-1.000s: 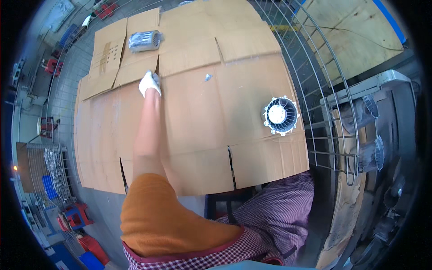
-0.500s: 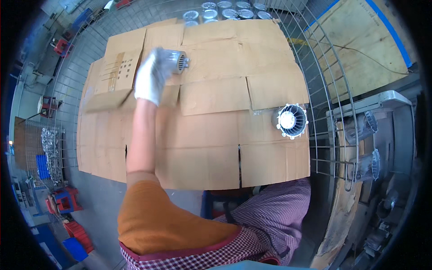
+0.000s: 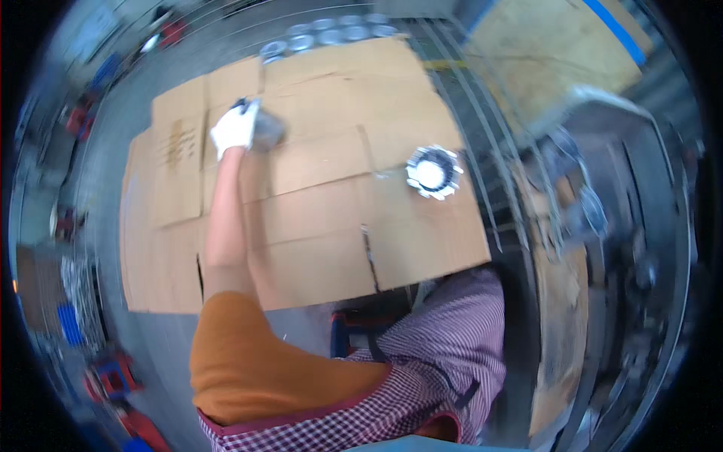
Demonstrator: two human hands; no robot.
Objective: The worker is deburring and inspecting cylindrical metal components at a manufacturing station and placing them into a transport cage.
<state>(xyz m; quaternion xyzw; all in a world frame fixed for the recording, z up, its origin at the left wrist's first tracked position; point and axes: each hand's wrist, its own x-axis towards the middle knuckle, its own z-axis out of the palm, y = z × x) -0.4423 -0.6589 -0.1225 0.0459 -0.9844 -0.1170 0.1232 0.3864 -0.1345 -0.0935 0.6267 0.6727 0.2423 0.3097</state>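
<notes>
My left hand (image 3: 235, 129), in a white glove, reaches over the far left part of the cardboard. Its fingers are closed at a grey, finned metal housing (image 3: 269, 131), which lies against the hand's right side, smeared by motion. Something small and dark (image 3: 241, 104) shows at the fingertips; what it is I cannot make out. A second round metal housing (image 3: 434, 172), with a toothed rim and a pale centre, stands apart near the cardboard's right edge. My right hand is out of view.
Flattened cardboard (image 3: 316, 211) covers the work surface. Several round metal parts (image 3: 327, 34) stand in rows beyond its far edge. Wire mesh (image 3: 482, 128) runs along the right side, beside a grey bin (image 3: 625, 120) and more metal housings (image 3: 586, 211). A blue and red stool (image 3: 339, 331) is below.
The view has swung, so the cardboard and the right-hand housing sit further left and higher. My left hand and its housing have come slightly nearer across the cardboard.
</notes>
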